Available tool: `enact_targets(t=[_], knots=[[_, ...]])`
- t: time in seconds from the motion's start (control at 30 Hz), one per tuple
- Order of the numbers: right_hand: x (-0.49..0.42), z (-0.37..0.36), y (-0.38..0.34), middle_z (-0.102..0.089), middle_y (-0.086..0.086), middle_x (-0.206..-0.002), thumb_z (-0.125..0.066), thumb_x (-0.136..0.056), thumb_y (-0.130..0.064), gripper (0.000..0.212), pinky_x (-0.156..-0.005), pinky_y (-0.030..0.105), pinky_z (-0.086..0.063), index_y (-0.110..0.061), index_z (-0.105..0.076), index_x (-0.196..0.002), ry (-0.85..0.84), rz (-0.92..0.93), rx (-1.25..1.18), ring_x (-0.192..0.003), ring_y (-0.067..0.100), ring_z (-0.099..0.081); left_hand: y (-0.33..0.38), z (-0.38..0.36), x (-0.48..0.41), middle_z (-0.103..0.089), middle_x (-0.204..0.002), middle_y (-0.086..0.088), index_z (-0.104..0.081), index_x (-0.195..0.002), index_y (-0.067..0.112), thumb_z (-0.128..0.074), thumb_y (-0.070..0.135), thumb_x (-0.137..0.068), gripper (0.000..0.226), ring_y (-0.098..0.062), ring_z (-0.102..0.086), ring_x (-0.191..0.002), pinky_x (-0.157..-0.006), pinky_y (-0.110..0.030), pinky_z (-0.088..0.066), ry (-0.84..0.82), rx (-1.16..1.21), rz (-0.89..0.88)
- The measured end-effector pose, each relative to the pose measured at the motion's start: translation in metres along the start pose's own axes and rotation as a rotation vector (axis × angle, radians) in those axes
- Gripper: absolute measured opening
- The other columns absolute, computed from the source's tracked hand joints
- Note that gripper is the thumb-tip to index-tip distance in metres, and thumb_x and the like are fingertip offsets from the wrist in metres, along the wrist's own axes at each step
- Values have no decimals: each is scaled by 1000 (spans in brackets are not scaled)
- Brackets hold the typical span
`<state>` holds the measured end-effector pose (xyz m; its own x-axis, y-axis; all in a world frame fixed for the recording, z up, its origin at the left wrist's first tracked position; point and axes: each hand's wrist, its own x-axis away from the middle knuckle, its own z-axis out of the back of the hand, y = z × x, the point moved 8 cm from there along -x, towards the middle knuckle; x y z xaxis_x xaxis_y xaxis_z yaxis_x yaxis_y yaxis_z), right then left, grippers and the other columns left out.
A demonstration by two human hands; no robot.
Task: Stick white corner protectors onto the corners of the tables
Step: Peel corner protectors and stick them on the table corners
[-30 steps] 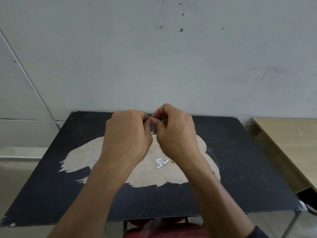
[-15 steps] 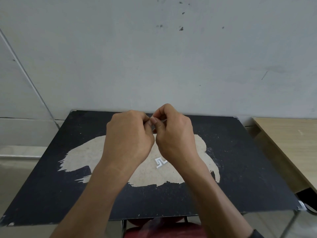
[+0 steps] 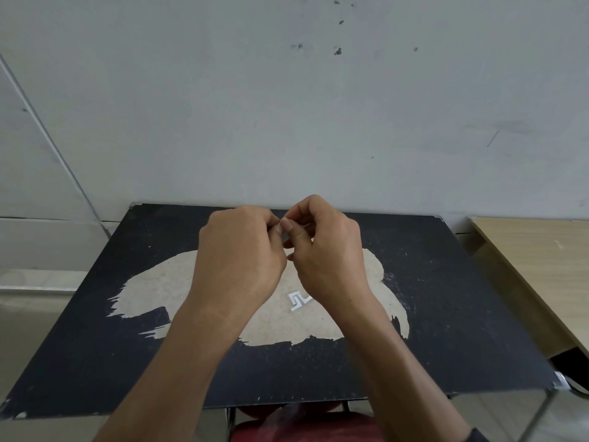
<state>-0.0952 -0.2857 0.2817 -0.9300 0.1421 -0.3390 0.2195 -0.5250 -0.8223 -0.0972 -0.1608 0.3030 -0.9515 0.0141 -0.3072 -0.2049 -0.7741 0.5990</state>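
Both hands are raised together over the far half of the black bench (image 3: 446, 314), knuckles toward the camera and fingers curled in. The left hand (image 3: 242, 253) and the right hand (image 3: 328, 253) meet at their fingertips, where thumbs and forefingers pinch one small pale piece (image 3: 294, 223). So little of it shows between the fingers that I cannot tell whether it is a corner protector. Neither hand touches the bench top. On the bench, near its middle and just below the right hand's wrist, lie two white corner protectors (image 3: 299, 300), L-shaped and side by side, touching or nearly so. They rest on the one big worn patch (image 3: 165, 288), where the black coat is gone and pale board shows. At the bench's near right corner sits one white bit (image 3: 560, 378), possibly a protector already stuck on. The two far corners each show a pale speck too small to name, and the near left corner looks chipped. One second bench (image 3: 535, 266), tan wood, stands just beside the black bench on its right. A grey wall (image 3: 287, 106) rises behind the black bench's far edge. Something red (image 3: 302, 422) shows under the near edge. A dark sleeve (image 3: 478, 437) edge shows at the right forearm.
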Motion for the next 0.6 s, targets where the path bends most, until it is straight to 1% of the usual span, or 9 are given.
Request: enact_targets(t=[0.1, 0.23, 0.4, 0.5, 0.6], knots=[[0, -3, 2, -68, -7, -75, -60, -95, -9, 12, -66, 44, -59, -17, -61, -86, -7, -2, 42, -74, 13, -67, -1, -1, 1, -76, -80, 3, -78, -100, 21, -62, 30, -98, 18, -11, -71, -69, -70, -22, -52, -3, -4, 3], [3, -7, 4, -69, -6, -77, -59, -97, -11, 12, -68, 45, -59, -18, -59, -86, -19, -15, 19, -77, 16, -68, -4, -1, -1, -75, -79, 4, -78, -99, 21, -61, 29, -98, 19, -11, -70, -68, -69, -21, -52, 9, 3, 34], [3, -3, 5, -69, -7, -76, -62, -96, -11, 11, -67, 44, -60, -16, -61, -87, 2, -35, -56, -73, 10, -70, -5, 0, -2, -75, -77, 5, -78, -97, 22, -61, 29, -98, 19, -10, -71, -67, -70, -24, -55, 16, 13, 33], [0, -1, 3, -70, -7, -76, -63, -95, -9, 10, -68, 42, -60, -16, -63, -88, 5, -30, -58, -72, 9, -70, -1, 0, -2, -74, -74, 6, -78, -95, 22, -60, 29, -98, 19, -10, -71, -67, -71, -26, -56, 17, 5, 10], [-2, -1, 4, -71, -6, -75, -63, -95, -8, 11, -68, 42, -60, -15, -64, -86, -9, -26, -30, -72, 10, -71, -1, -1, -1, -75, -77, 6, -78, -98, 22, -60, 30, -98, 19, -9, -71, -68, -69, -21, -53, 9, -1, -1]])
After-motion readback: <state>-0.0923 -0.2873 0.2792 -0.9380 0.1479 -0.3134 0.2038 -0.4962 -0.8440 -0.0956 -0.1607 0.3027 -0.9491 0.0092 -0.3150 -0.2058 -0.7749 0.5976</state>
